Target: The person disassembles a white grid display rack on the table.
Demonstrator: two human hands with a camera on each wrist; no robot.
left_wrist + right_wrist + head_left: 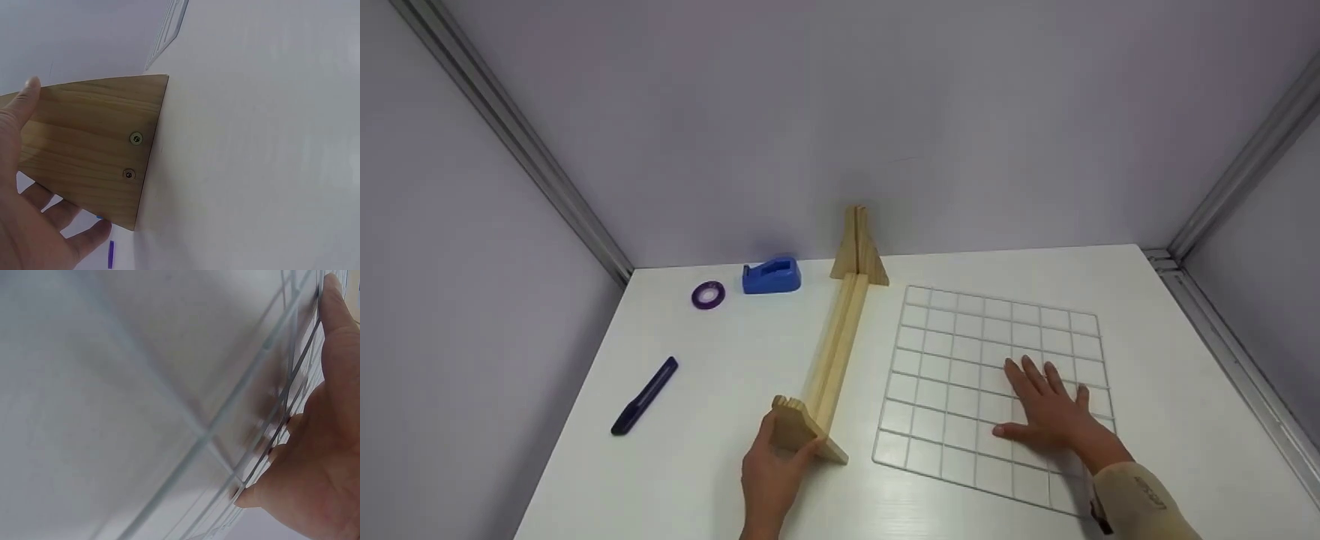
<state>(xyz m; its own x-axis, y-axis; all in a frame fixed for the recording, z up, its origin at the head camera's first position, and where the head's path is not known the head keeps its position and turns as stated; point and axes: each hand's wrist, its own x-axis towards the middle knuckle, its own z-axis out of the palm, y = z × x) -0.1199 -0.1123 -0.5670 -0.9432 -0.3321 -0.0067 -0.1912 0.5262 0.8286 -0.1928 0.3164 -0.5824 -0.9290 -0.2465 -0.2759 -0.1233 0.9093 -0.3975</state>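
My left hand [771,476] grips the near end piece of a wooden stand [838,345]. Thumb and fingers lie on opposite edges of that tapered board [95,135], which shows two bolts near its base in the left wrist view. Two parallel rails run from it to a matching upright end piece at the back. To the right, a white wire grid panel [941,427] lies flat on the table. My right hand [1050,412] rests on the grid with its fingers spread and straight; in the right wrist view the fingertips touch the wires [205,436].
On the white table [720,420], a blue tape dispenser [772,276] and a purple tape roll [708,295] sit at the back left. A dark blue utility knife [645,395] lies at the left. Pale walls [885,127] stand behind and at both sides.
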